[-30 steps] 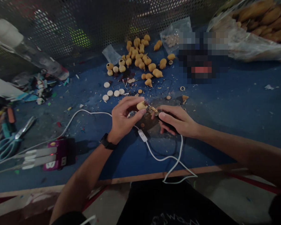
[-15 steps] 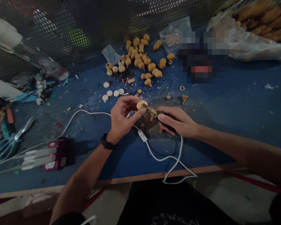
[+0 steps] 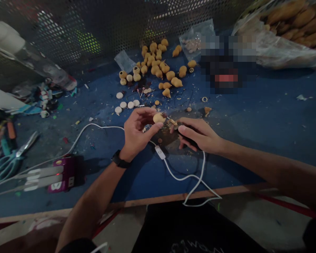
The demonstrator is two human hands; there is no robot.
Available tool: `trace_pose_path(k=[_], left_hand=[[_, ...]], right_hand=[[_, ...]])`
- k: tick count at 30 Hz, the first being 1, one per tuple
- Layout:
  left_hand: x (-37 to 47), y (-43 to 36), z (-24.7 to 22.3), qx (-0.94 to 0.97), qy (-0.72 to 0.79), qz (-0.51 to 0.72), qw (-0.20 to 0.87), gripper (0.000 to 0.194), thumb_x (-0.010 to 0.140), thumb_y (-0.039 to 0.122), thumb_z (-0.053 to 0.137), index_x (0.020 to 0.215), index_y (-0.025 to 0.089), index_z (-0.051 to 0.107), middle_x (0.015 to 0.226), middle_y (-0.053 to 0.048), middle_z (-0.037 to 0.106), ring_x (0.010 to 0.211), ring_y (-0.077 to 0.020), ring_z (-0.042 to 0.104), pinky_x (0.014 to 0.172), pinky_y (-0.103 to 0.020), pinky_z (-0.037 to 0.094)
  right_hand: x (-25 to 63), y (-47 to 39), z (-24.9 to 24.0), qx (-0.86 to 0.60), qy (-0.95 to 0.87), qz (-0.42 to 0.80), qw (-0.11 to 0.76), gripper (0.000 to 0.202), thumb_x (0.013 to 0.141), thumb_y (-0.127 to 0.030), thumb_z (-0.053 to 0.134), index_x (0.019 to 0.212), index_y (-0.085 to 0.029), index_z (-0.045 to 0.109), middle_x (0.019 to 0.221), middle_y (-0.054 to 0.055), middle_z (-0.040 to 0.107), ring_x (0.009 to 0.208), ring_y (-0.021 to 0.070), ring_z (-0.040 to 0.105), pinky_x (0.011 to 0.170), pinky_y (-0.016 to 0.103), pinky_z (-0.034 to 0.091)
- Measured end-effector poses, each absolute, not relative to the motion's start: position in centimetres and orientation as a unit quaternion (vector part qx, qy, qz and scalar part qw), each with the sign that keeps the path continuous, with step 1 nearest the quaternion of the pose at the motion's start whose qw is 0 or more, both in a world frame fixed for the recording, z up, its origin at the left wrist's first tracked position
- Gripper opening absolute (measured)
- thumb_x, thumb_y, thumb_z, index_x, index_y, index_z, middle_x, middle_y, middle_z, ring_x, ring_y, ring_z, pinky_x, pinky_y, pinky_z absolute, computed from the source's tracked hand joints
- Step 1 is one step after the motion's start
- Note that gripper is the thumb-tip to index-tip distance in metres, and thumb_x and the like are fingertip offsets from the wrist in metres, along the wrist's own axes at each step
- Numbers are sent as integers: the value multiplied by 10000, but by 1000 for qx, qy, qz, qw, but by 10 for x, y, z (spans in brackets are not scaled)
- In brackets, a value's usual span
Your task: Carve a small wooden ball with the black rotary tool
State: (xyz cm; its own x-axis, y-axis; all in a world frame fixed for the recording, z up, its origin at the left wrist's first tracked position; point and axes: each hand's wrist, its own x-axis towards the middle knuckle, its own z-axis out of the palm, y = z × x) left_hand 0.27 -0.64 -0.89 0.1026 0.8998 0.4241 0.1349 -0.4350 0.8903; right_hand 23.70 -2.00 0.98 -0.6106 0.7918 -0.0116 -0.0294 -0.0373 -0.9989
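Counted 2 hands: 1 left hand [image 3: 138, 130], 1 right hand [image 3: 200, 135]. Got 1 gourd [image 3: 158, 117] in the left, 1 corded tool [image 3: 173, 122] in the right. On the surface [image 3: 252, 140]: see 5 white discs [image 3: 130, 105] (4 in a row, 1 apart), at least 2 gourds with dark openings [image 3: 136, 74], 2 rings [image 3: 204, 97]. Can't total the gourd pile [image 3: 156, 63], too much overlap; call it well over a dozen. Also logged 3 plastic bags [image 3: 124, 60], 1 pair of scissors [image 3: 12, 160], 1 purple power block [image 3: 67, 175] with 2 plugs [image 3: 50, 171], 1 inline switch [image 3: 160, 152], 1 black wristband [image 3: 120, 160].

The blue table [image 3: 265, 130] carries small gourds [image 3: 155, 63], 5 white discs [image 3: 130, 105], scissors [image 3: 19, 154], a purple box [image 3: 67, 172] and white cord [image 3: 179, 179].
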Motion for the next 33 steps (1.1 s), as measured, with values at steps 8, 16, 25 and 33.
trace_pose_path(k=[8, 16, 25, 33], left_hand=[[3, -6, -8, 633, 390, 542, 391, 437, 831, 354, 905, 1174, 231, 665, 1067, -30, 803, 896, -164, 819, 815, -288, 676], [-2, -6, -10, 633, 381, 534, 412, 428, 857, 341, 887, 1206, 249, 658, 1060, -20, 786, 916, -172, 814, 837, -311, 672], [-3, -6, -12, 639, 376, 527, 415, 457, 861, 374, 883, 1236, 253, 653, 1077, -26, 766, 929, -183, 811, 853, -325, 668], [-3, -4, -11, 640, 369, 531, 416, 433, 874, 364, 871, 1231, 250, 655, 1086, -29, 774, 926, -174, 814, 834, -309, 676]], right_hand=[[236, -21, 13, -304, -642, 632, 309, 344, 1091, -477, 525, 903, -194, 582, 521, -113, 493, 380, 45, 447, 623, 251, 603], [237, -20, 10, -307, -626, 646, 311, 369, 1091, -501, 524, 881, -200, 566, 517, -116, 485, 370, 42, 445, 625, 253, 610], [237, -19, 10, -309, -616, 651, 318, 372, 1096, -515, 512, 915, -198, 581, 499, -122, 470, 357, 51, 443, 664, 288, 638], [237, -19, 11, -303, -611, 659, 318, 393, 1088, -542, 520, 958, -184, 618, 490, -122, 472, 351, 52, 432, 659, 288, 639]])
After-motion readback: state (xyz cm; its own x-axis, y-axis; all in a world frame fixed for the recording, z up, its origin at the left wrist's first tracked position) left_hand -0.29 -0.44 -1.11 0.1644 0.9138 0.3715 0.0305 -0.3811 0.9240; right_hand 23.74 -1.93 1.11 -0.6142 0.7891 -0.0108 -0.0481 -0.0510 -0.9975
